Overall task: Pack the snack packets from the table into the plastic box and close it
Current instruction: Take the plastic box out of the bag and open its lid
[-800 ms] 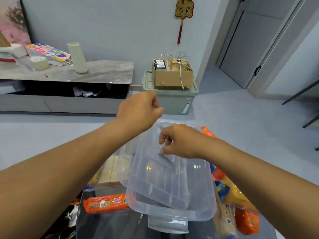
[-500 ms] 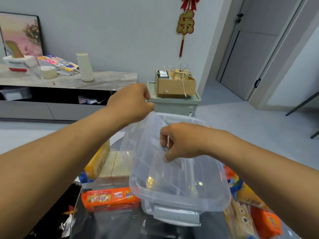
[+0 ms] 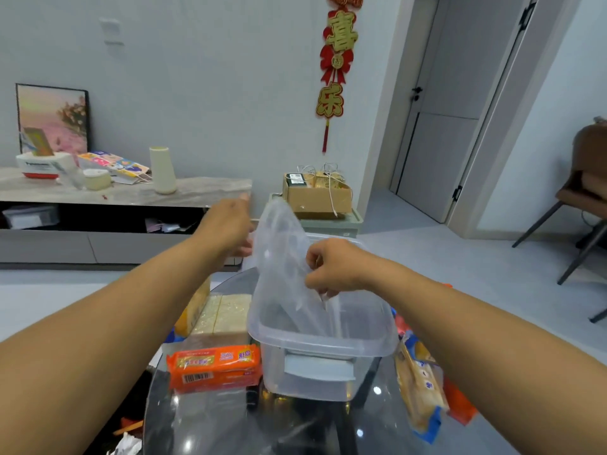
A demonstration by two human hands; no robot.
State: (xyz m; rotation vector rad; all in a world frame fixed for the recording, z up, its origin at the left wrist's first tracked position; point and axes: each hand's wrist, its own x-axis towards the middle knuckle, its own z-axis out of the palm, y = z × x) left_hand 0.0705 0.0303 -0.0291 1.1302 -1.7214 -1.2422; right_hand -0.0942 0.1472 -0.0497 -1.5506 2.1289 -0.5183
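Observation:
A clear plastic box (image 3: 328,366) stands on the dark glass table (image 3: 213,425). Its clear lid (image 3: 282,267) is tipped up steeply above the box. My right hand (image 3: 335,266) grips the lid's near edge. My left hand (image 3: 228,229) holds the lid's far left edge. An orange snack packet (image 3: 213,366) lies left of the box, with pale cracker packs (image 3: 223,315) and a yellow packet (image 3: 197,307) behind it. To the right of the box lie a tan and blue packet (image 3: 420,389) and an orange packet (image 3: 460,408).
Beyond the table, a low cabinet (image 3: 124,192) with a vase and boxes runs along the left wall. A cardboard box (image 3: 317,195) sits on a green bin. A chair (image 3: 584,198) stands at the right. Litter lies on the floor at the lower left.
The lid has gone from lying flat on the box to standing nearly upright. Both hands rose with it, and the view tilted up.

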